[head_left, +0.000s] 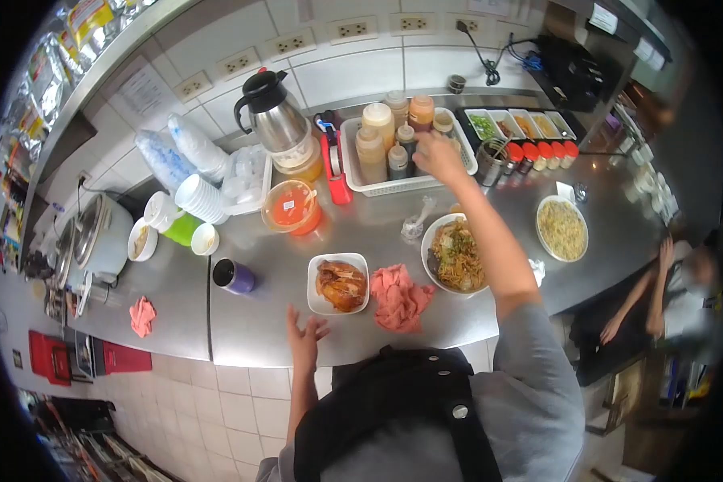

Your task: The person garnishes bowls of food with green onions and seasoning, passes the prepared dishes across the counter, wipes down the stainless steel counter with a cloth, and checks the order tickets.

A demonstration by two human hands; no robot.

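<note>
1. From the head camera I see my right hand (pixel 438 157) stretched far forward over the white basket (pixel 353 178) of squeeze bottles (pixel 371 153) at the back of the steel counter (pixel 257 321).
2. Its fingers curl down over the bottles at the basket's right end; I cannot tell whether they have closed on one or only touch the tops.
3. My left hand (pixel 305 336) hangs at the near edge of the counter, fingers spread and holding nothing, just below the square white dish of roast chicken (pixel 340 283).
4. A crumpled pink cloth (pixel 398 296) lies just right of that dish, touching the round bowl of stir-fried noodles (pixel 456 255), which my right forearm partly covers.
5. A second plate of pale noodles (pixel 561 229) sits well to the right, near the counter's far corner.
6. Left of the chicken stands a purple cup (pixel 233 275); behind it are an orange sauce tub with a lid (pixel 292 206) and a steel thermos jug (pixel 275 112).
7. Stacks of white cups (pixel 201 198) and plastic-wrapped cups (pixel 169 157) lean against the tiled wall on the left, beside a rice cooker (pixel 96 237).
8. Right of the basket are a tray of garnish compartments (pixel 522 124) and a row of red-capped jars (pixel 542 153).
9. Another pink cloth (pixel 142 315) lies on the counter's left part.
10. Another person (pixel 675 297) is at the right edge of view, beyond the counter, hands lowered.
</note>
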